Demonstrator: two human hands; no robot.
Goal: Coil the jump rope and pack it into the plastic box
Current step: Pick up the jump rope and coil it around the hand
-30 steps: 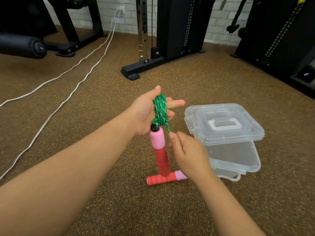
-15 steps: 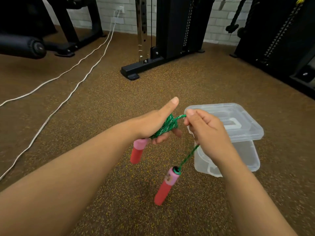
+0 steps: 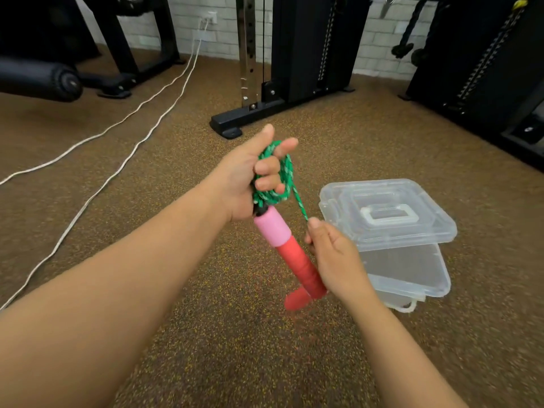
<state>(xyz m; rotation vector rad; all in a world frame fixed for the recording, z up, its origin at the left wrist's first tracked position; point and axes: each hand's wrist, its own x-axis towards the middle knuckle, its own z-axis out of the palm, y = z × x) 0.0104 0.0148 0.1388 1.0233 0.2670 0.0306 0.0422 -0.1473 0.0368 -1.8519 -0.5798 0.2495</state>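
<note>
My left hand [image 3: 247, 184] is curled around the coiled green jump rope [image 3: 276, 178], one pink-red handle [image 3: 290, 254] hanging long-axis down, while my right hand [image 3: 332, 260], nearer the lidded plastic box [image 3: 388, 231] on the floor, pinches the rope's free strand.

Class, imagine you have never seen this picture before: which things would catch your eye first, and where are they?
At the centre, the left hand grips a bright green braided rope coil, with a pink-and-red foam handle hanging below it. The right hand pinches the rope's loose strand. Right of the hands, a clear plastic box sits on the brown speckled floor, its lid askew.
</note>
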